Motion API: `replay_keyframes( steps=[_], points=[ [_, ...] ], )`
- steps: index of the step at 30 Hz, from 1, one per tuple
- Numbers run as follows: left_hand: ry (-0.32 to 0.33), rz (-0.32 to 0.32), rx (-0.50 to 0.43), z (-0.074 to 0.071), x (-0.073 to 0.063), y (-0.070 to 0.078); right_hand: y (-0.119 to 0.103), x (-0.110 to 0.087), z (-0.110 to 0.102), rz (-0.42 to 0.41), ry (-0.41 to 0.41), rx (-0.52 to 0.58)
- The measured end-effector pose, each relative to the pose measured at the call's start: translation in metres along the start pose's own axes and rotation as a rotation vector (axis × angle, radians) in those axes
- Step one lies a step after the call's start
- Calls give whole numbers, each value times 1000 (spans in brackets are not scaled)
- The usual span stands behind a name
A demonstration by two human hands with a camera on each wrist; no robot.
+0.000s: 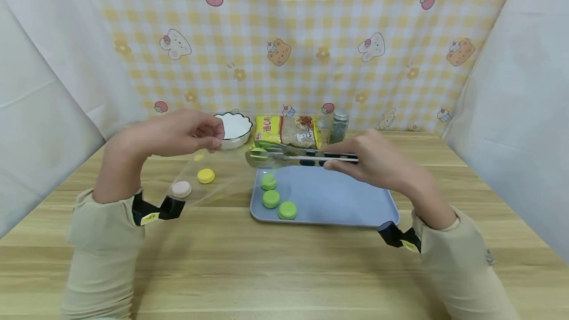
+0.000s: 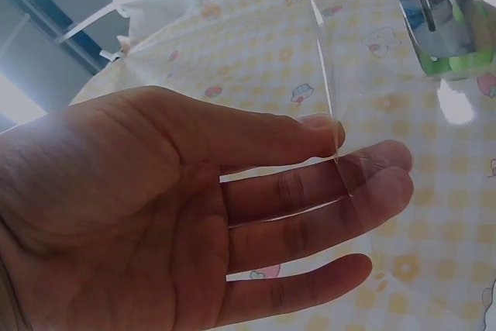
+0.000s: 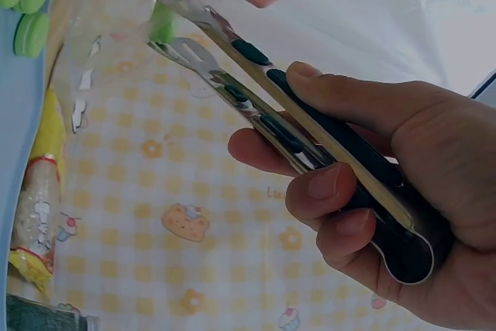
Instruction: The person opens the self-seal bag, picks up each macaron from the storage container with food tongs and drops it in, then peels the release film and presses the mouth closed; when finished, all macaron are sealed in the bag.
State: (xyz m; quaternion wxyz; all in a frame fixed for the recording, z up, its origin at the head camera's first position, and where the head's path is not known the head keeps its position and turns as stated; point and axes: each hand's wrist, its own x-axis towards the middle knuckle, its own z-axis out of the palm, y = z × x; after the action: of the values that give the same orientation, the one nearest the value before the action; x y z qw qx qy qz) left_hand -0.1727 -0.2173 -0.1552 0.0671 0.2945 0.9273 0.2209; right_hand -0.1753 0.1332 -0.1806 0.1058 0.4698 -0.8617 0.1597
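Observation:
My left hand (image 1: pixel 178 132) pinches the rim of a clear plastic bag (image 1: pixel 213 177) between thumb and fingers (image 2: pixel 310 133), holding its mouth up. Inside the bag lie a yellow macaron (image 1: pixel 206 176) and a pink macaron (image 1: pixel 181 189). My right hand (image 1: pixel 378 162) grips metal tongs (image 1: pixel 302 154) with dark pads; their tips clamp a green macaron (image 1: pixel 259 152) at the bag's mouth. The right wrist view shows the tongs (image 3: pixel 256 91) squeezed on that macaron (image 3: pixel 163 25). Three more green macarons (image 1: pixel 271 199) sit on a blue tray (image 1: pixel 338 196).
A white bowl (image 1: pixel 235 127), a yellow snack packet (image 1: pixel 289 132) and a small dark jar (image 1: pixel 339 125) stand at the back of the wooden table (image 1: pixel 266 270). A patterned checked cloth hangs behind, with white sheets at both sides.

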Motion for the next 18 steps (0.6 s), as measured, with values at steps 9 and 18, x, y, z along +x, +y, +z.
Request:
replay_keyframes(
  steps=[9, 18],
  points=[
    [11, -15, -4, 0, 1, -1, -11, -8, -12, -44, -22, 2],
    [-2, -16, 3, 1, 3, -2, -15, -1, 1, -59, -57, -16]
  ],
)
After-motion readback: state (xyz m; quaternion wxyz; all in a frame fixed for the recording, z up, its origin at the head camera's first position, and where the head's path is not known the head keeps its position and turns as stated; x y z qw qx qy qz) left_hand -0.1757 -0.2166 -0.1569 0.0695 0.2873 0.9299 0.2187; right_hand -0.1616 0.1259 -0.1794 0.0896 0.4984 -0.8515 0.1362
